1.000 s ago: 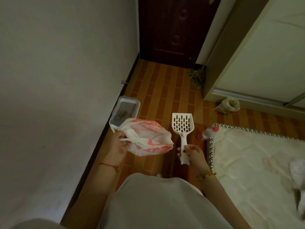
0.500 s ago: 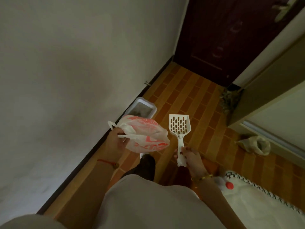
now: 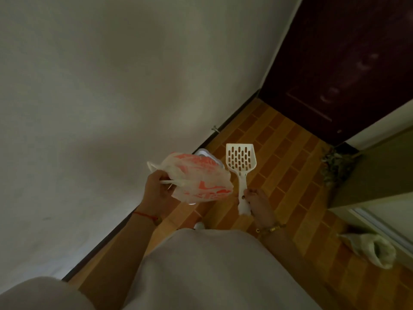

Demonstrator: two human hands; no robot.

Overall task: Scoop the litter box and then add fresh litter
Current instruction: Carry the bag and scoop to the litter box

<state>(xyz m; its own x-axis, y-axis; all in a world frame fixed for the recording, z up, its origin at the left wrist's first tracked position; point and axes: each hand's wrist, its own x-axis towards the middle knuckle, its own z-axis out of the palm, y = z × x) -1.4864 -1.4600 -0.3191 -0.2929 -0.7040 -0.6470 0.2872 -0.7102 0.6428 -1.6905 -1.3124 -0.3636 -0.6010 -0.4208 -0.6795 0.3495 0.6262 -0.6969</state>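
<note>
While the person stands over a brown brick-pattern floor [image 3: 281,175], the left hand [image 3: 156,193] holds a thin white plastic bag with red print [image 3: 196,180], its fingers curled round the bag's bunched handles. The print is creased and blurred, and no word of it can be read. The bag is puffed out, but its contents cannot be told.

At 3 o'clock of the bag, the right hand [image 3: 257,202] wraps fingers and thumb round the lower end of a white slotted plastic litter scoop [image 3: 240,162]. The scoop's blade points to 12 o'clock, and the floor shows through its slots.

Of the white plastic litter box [image 3: 209,154] only a rounded corner of the rim is seen. It lies at 12 o'clock of the bag, just left of the scoop blade, on the floor against the foot of the grey-white wall [image 3: 111,86]. Its contents are hidden behind the bag.

A dark brown door [image 3: 346,63] closes the passage at 1 o'clock. At 4 o'clock of the frame a crumpled pale plastic bag [image 3: 375,249] lies on the floor. Its mouth appears to be open, with a dark interior.

A red cord bracelet [image 3: 145,215] circles the left wrist. A gold-toned beaded bracelet [image 3: 270,228] circles the right.
</note>
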